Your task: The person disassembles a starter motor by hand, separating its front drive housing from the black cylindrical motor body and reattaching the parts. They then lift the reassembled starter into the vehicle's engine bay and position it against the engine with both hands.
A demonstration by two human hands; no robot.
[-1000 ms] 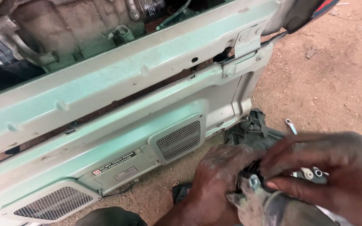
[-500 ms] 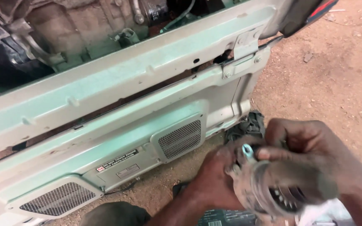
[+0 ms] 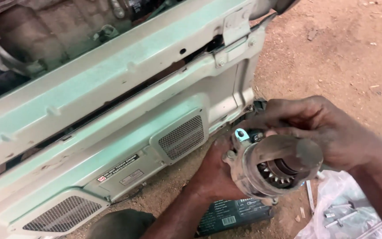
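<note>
Pale mint-green painted metal vehicle panel (image 3: 124, 93), worn to off-white along its edges, with two dark mesh grilles (image 3: 182, 138) in a fine dotted pattern and a small white-and-red label (image 3: 118, 169). Dull grey, grease-stained cylindrical metal motor part (image 3: 276, 166), darker toothed gear inside, a light blue ring terminal (image 3: 241, 134) on top. Reddish-brown dirt ground (image 3: 341, 48), dark green flat case (image 3: 235, 214) with white print, translucent white plastic bag (image 3: 350, 208) of silver bolts.
</note>
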